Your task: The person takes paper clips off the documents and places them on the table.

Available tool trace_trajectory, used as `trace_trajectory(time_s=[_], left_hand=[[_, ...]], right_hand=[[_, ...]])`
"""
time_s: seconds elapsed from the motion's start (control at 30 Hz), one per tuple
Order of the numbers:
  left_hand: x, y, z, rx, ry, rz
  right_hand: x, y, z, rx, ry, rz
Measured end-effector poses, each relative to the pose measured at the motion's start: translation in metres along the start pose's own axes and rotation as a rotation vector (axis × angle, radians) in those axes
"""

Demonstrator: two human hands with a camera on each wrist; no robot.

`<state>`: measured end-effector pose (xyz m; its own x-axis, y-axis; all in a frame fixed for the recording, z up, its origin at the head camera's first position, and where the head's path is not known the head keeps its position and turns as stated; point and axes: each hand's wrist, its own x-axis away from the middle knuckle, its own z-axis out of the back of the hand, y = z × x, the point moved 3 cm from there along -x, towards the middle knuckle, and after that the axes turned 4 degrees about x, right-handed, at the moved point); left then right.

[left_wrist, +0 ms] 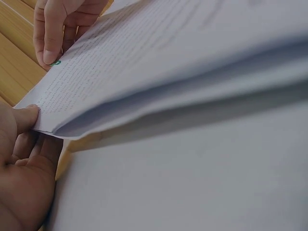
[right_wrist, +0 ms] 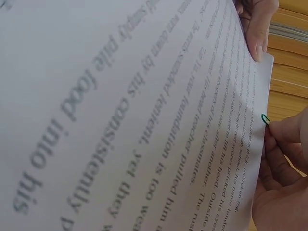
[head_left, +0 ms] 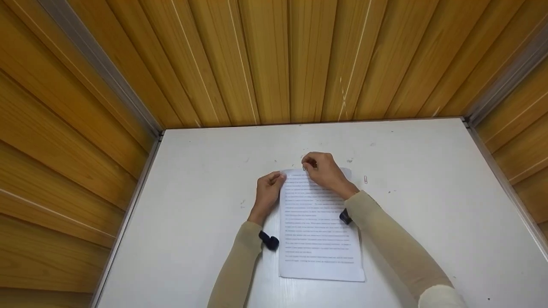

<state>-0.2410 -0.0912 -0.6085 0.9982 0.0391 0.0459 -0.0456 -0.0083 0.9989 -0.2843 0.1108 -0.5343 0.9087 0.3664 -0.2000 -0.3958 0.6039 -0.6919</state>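
Observation:
A stack of printed paper sheets (head_left: 319, 231) lies lengthwise on the white table, its top end slightly raised. My left hand (head_left: 268, 190) pinches the top left corner, thumb on the printed face and fingers beneath, as the left wrist view shows. At the top edge, my right hand (head_left: 325, 171) pinches a small green paper clip (right_wrist: 265, 119) between thumb and forefinger. The clip's looped end overlaps the paper's edge in the right wrist view. Along their near side the sheets (left_wrist: 144, 96) part a little, leaving a gap between layers.
Another paper clip (head_left: 365, 179), reddish, lies on the white table (head_left: 205, 192) to the right of the sheets. Wood-look panels (head_left: 265, 64) rise behind the table and at both sides.

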Motion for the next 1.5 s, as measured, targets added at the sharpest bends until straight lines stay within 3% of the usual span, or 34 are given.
trace_trajectory(time_s=[0.3, 0.87, 1.5], left_hand=[[-0.001, -0.001, -0.001, 0.024, 0.002, -0.001], [-0.003, 0.007, -0.001, -0.006, -0.008, -0.018], [0.003, 0.001, 0.000, 0.018, 0.017, 0.014]], right_hand=[[-0.001, 0.001, 0.003, -0.027, 0.024, -0.020], [0.000, 0.011, 0.035, -0.021, 0.100, 0.026], [0.033, 0.042, 0.070, 0.019, 0.146, -0.096]])
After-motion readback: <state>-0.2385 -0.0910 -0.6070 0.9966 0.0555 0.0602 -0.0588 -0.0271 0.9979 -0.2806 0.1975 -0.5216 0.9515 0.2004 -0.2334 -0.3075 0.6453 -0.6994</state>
